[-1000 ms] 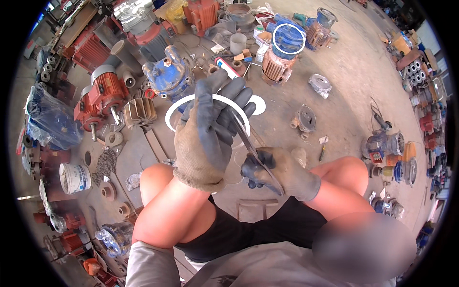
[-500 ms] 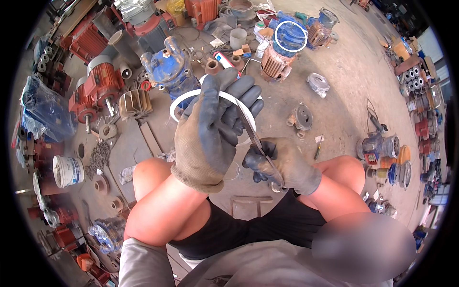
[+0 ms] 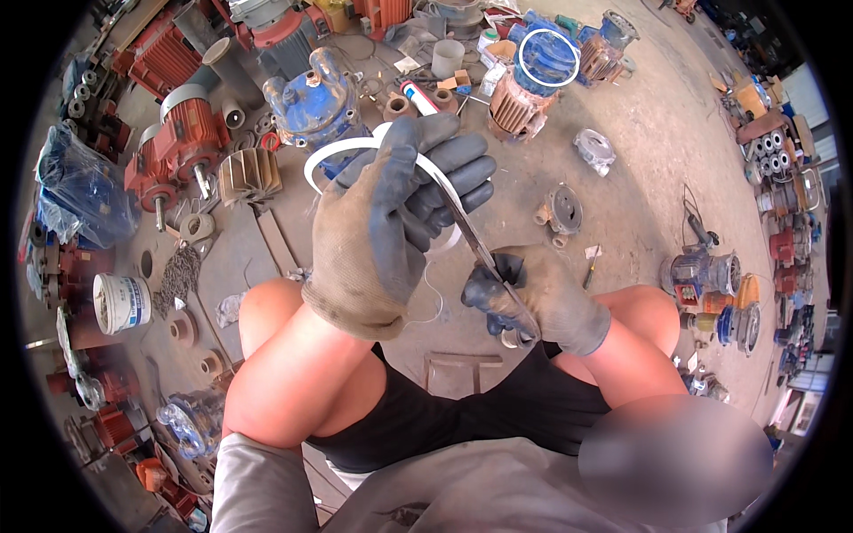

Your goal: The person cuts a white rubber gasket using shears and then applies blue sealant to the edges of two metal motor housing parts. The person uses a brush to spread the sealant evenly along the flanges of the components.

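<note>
My left hand [image 3: 378, 226], in a brown glove with a dark coated palm, holds a flat white ring gasket [image 3: 330, 149]. Its thumb and palm pinch the ring, while the other fingers reach out to the right; part of the ring is hidden by the glove. A thin white strand [image 3: 438, 298] hangs in a loop below. My right hand [image 3: 524, 289], gloved alike, has its fingers wrapped round a long, narrow dark metal cutting tool [image 3: 473, 238]. The tool slants up to the left, its upper end against the ring's right side; its exact kind is unclear.
Beyond my hands stand a blue pump housing [image 3: 311, 102] and a motor with another white ring [image 3: 577, 58] on its blue end. Red motors [image 3: 191, 133], a finned impeller [image 3: 250, 175] and a white bucket [image 3: 122, 303] are at left. A screwdriver [image 3: 590, 269] lies right.
My left hand and the ring have shifted slightly left, and the ring is tilted differently. My right hand has moved slightly right with the tool. The hanging strand shows more.
</note>
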